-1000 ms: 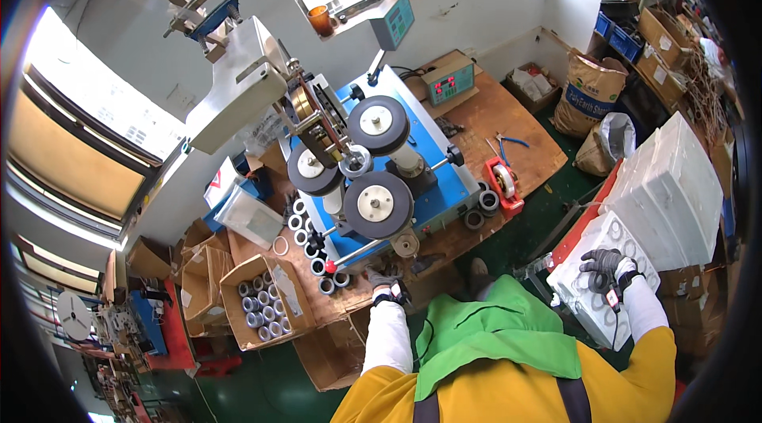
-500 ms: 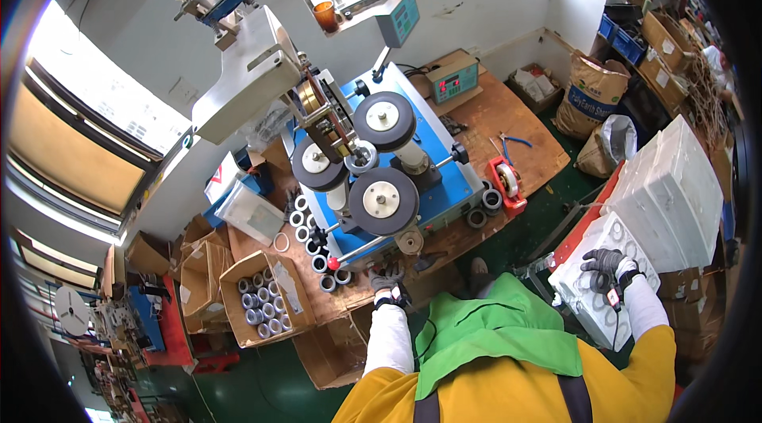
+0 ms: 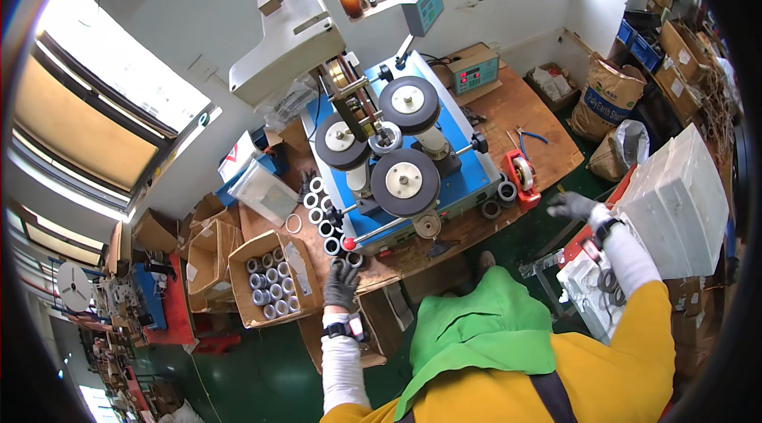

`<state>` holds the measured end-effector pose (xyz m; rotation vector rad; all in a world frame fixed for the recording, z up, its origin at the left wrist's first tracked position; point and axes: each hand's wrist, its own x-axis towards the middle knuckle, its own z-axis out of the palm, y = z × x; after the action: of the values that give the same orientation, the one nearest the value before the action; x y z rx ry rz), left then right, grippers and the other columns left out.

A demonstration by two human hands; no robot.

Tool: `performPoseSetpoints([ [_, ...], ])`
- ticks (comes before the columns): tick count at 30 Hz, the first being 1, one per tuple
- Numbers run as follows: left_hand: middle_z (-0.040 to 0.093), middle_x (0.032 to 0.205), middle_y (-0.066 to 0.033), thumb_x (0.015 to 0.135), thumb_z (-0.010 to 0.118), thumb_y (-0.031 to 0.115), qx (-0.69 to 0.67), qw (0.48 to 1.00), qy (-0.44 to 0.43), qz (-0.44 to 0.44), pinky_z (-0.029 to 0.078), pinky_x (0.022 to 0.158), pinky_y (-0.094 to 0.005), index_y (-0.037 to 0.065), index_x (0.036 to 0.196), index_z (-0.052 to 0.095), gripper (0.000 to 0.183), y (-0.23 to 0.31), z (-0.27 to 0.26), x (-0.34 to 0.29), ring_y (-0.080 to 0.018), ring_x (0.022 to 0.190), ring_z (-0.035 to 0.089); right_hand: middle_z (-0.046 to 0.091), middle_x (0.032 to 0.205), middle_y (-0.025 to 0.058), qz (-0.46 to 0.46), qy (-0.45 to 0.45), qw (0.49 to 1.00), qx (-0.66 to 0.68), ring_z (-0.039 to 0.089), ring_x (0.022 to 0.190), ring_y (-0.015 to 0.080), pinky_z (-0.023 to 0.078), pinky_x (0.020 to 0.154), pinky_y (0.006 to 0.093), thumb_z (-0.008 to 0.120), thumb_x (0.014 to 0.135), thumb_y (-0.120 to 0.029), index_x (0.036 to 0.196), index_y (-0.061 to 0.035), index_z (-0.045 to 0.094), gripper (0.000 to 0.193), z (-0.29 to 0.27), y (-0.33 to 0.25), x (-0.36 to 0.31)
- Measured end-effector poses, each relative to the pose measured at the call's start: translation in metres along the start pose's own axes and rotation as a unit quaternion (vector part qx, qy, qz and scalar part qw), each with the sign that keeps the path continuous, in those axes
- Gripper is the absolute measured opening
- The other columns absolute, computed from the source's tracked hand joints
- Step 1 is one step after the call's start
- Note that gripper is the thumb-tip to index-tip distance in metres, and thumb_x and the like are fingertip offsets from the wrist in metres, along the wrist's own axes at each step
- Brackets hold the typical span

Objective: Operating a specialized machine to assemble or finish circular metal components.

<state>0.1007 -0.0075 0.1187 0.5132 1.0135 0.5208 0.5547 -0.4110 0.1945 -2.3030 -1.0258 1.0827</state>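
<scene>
My left hand (image 3: 341, 284), in a dark grey glove, reaches over the front edge of the workbench with its fingers stretched out beside several dark-rimmed rings (image 3: 331, 246). One ring is right at the fingertips; no grip on it shows. My right hand (image 3: 571, 207), gloved alike, is in the air to the right of the red tape dispenser (image 3: 521, 178). Motion smears its fingers, and whether they hold anything is unclear. Below it lies a white foam tray (image 3: 586, 290) with grey rings. A blue machine (image 3: 468, 177) bears three black rollers (image 3: 406, 185) around a grey ring (image 3: 386, 137).
A cardboard box (image 3: 305, 284) of wrapped rings stands left of my left hand. White foam blocks (image 3: 675, 205) are stacked at the right. Blue-handled pliers (image 3: 533, 136) and a control box (image 3: 474, 74) with a red display sit on the wooden workbench (image 3: 548, 117).
My left hand has moved left along the bench edge to the rings. My right hand has lifted off the foam tray and moved forward and left. The view has shifted slightly.
</scene>
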Motion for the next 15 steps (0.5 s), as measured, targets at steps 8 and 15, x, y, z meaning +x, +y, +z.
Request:
performPoseSetpoints([
  [8, 0.049, 0.104, -0.0136, 0.069, 0.063, 0.016, 0.568, 0.688, -0.042, 0.450, 0.039, 0.081, -0.0313, 0.001, 0.113, 0.042, 0.051, 0.030, 0.097, -0.047, -0.0225, 0.092, 0.049, 0.056, 0.091, 0.0037, -0.170, -0.015, 0.964, 0.205, 0.052, 0.081, 0.0111, 0.041, 0.075, 0.0254, 0.047, 0.084, -0.035, 0.099, -0.0006, 0.053, 0.038, 0.021, -0.191, 0.144],
  [15, 0.054, 0.087, -0.0110, 0.064, 0.065, 0.029, 0.792, 0.466, 0.050, 0.391, 0.042, 0.067, -0.0393, 0.012, 0.089, 0.057, 0.031, 0.019, 0.122, -0.007, -0.0289, 0.084, 0.052, 0.057, 0.092, 0.0020, -0.141, -0.121, 0.839, 0.511, 0.049, 0.083, 0.0063, 0.042, 0.073, 0.0247, 0.050, 0.083, -0.033, 0.099, -0.0049, 0.056, 0.033, 0.027, -0.254, 0.194],
])
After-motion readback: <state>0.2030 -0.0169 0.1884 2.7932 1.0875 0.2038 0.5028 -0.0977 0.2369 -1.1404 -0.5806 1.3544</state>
